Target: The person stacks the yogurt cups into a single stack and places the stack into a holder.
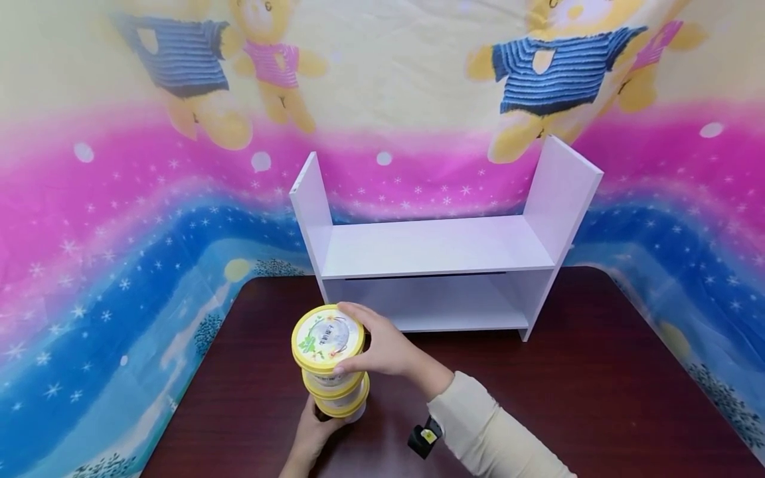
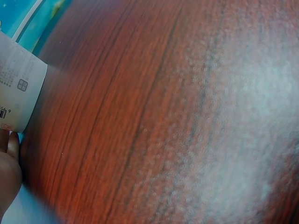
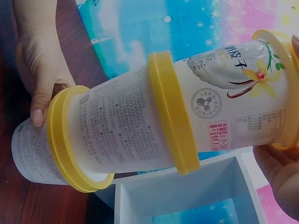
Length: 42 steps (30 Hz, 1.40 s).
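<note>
Three white paper tubs with yellow lids stand stacked in a column over the table's left part. My right hand (image 1: pixel 391 348) grips the top tub (image 1: pixel 327 338) at its lid, fingers across the far edge and thumb on the near edge. Lower down, my left hand (image 1: pixel 312 431) holds the bottom tub (image 3: pixel 35 154), with the thumb by its yellow lid. The middle tub (image 3: pixel 124 119) sits between them, printed with small text. In the left wrist view, part of a white tub (image 2: pixel 21 88) with a barcode shows beside the left fingers. Whether the stack touches the table cannot be told.
A white two-level shelf (image 1: pixel 436 245) with tall side panels stands behind the hands on the dark wooden table (image 1: pixel 597 398). A cloth backdrop (image 1: pixel 394 79) printed with bears hangs around the table. A black wrist device (image 1: pixel 424 438) is near the right cuff.
</note>
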Each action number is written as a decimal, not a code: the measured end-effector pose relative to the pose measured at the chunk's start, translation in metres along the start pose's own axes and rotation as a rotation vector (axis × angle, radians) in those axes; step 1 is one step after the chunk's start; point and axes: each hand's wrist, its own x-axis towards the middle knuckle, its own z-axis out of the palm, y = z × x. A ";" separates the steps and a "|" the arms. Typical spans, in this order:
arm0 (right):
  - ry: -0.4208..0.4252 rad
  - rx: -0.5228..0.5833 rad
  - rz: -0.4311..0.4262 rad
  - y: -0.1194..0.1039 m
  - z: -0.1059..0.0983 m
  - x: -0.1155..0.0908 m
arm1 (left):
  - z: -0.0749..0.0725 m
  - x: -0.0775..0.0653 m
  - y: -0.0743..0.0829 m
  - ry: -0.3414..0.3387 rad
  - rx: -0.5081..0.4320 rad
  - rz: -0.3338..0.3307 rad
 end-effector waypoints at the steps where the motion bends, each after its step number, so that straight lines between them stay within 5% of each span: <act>1: -0.004 0.004 0.003 0.000 0.000 0.000 | 0.000 0.000 0.000 -0.003 -0.004 -0.001; 18: -0.023 0.034 0.002 0.000 0.005 0.001 | 0.000 -0.001 0.004 -0.018 -0.025 -0.025; 26: -0.033 0.051 0.016 -0.028 -0.004 -0.008 | 0.000 -0.002 0.005 -0.015 -0.008 -0.034; 42: 0.117 0.092 -0.051 -0.016 -0.033 -0.026 | -0.001 0.001 0.001 -0.004 0.003 -0.004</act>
